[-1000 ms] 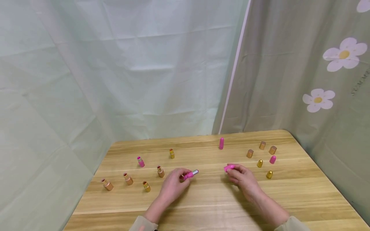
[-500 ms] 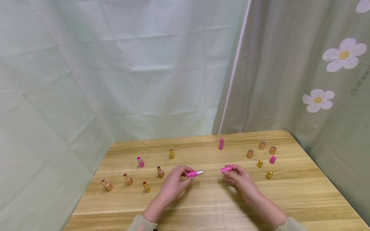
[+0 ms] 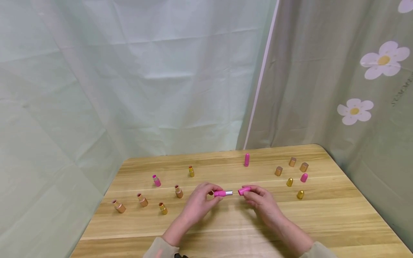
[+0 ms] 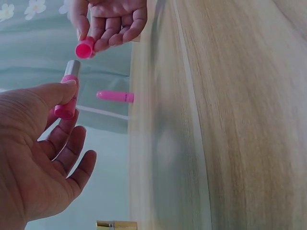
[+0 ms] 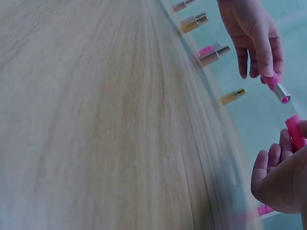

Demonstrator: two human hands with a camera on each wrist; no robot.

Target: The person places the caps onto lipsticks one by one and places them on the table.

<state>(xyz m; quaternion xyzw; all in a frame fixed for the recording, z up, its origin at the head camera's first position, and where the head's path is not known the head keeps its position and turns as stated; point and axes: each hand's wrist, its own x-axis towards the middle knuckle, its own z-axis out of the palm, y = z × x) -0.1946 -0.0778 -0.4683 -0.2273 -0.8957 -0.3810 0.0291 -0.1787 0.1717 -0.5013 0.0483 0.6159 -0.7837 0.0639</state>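
My left hand (image 3: 200,200) pinches a pink lipstick tube (image 3: 220,193) between thumb and finger, its silver collar pointing right. Facing it, my right hand (image 3: 264,202) pinches a pink lipstick cap (image 3: 244,190) with the hollow end turned left. A small gap separates collar and cap, both held above the table. In the left wrist view the cap's round opening (image 4: 84,50) shows just beyond the silver collar (image 4: 72,68). The right wrist view shows a pink tip inside the collar (image 5: 282,94), with the cap (image 5: 295,130) below it.
On the wooden table (image 3: 226,229), uncapped lipstick tubes stand at left: pink (image 3: 156,180), gold (image 3: 191,171) and copper (image 3: 142,200). At right are copper caps (image 3: 279,171), gold caps (image 3: 300,194) and a pink cap (image 3: 304,177). One closed pink lipstick (image 3: 246,159) stands at the back.
Both hands have moved toward each other, narrowing the gap between lipstick tube and cap. The tube has swung to nearly level. The things standing on the table have stayed in place.
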